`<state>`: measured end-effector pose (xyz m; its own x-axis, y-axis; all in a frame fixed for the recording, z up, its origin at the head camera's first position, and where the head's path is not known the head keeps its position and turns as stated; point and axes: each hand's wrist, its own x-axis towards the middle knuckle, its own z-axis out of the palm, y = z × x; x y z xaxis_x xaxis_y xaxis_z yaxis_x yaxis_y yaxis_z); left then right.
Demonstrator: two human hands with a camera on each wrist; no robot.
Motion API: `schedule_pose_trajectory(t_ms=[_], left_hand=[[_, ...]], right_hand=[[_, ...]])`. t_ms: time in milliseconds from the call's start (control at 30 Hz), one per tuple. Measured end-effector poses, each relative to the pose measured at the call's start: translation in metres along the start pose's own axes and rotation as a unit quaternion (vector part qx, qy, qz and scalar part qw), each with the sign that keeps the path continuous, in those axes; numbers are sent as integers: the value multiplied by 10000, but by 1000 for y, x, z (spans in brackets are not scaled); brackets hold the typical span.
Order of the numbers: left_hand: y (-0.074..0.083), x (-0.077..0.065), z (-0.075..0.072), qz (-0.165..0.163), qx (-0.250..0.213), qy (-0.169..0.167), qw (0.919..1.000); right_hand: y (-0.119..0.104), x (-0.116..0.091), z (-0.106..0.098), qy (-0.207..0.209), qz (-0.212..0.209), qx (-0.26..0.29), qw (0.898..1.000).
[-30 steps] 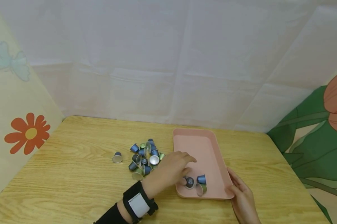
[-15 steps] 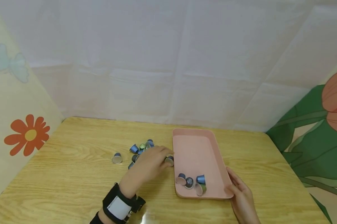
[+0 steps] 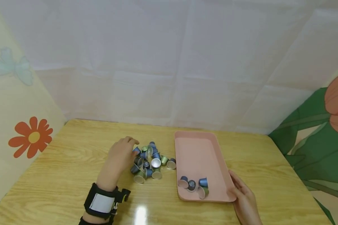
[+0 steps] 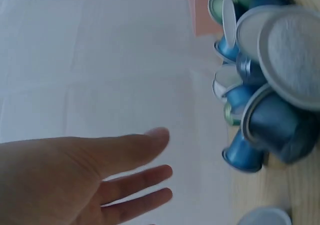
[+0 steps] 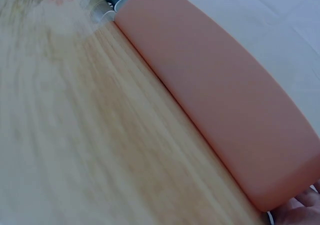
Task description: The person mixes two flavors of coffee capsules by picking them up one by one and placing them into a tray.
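Note:
Several blue, green and dark coffee capsules (image 3: pixel 156 162) lie in a loose pile on the wooden table. My left hand (image 3: pixel 118 157) hovers at the pile's left side, fingers apart and holding nothing; the left wrist view shows thumb and fingers (image 4: pixel 135 195) extended beside a blue capsule (image 4: pixel 245 154). A lone capsule (image 4: pixel 265 217) shows at that view's bottom edge; in the head view the hand hides it. To the right is a pink tray (image 3: pixel 197 153) with several capsules (image 3: pixel 203 182) at its near end. My right hand (image 3: pixel 245 200) grips its near right corner, thumb on the rim.
The wooden table (image 3: pixel 82 150) runs back to a white cloth (image 3: pixel 146 62). Printed panels stand at both sides, with an orange flower (image 3: pixel 32 137) on the left one. One capsule (image 3: pixel 171 163) sits right at the tray's left wall.
My left hand has moved left from over the tray, across the pile to its far left side. A capsule and a green one now lie between pile and tray. My right hand stays at the tray.

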<state>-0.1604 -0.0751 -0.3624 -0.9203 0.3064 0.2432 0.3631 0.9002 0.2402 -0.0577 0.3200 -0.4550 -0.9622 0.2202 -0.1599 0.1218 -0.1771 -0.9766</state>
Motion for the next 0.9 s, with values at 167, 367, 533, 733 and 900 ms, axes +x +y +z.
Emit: schedule_pose_trajectory(t_ms=[167,367,533,733,900], left_hand=[[-17,-6,-7,-527,-172,-360,9978],[-38,-14,-14,-1138,-649,-1191,9842],[-50,-17,-15,-1309,-847,-1482,9766],[-57,-15,-9,-1436,-1218,-1713,9671],[-59,-12,-3,-1555,-1626,-1969,9543]], right_hand=[[4,1,-2,-214,-413,315,9984],[7,2,-2,-750,-1048,821,9883],[10,2,-3,-1067,-1268,1151,9794],[10,3,-3,-1088,-1230,1126,9800],[9,4,-3,-882,-1032,965,9860]])
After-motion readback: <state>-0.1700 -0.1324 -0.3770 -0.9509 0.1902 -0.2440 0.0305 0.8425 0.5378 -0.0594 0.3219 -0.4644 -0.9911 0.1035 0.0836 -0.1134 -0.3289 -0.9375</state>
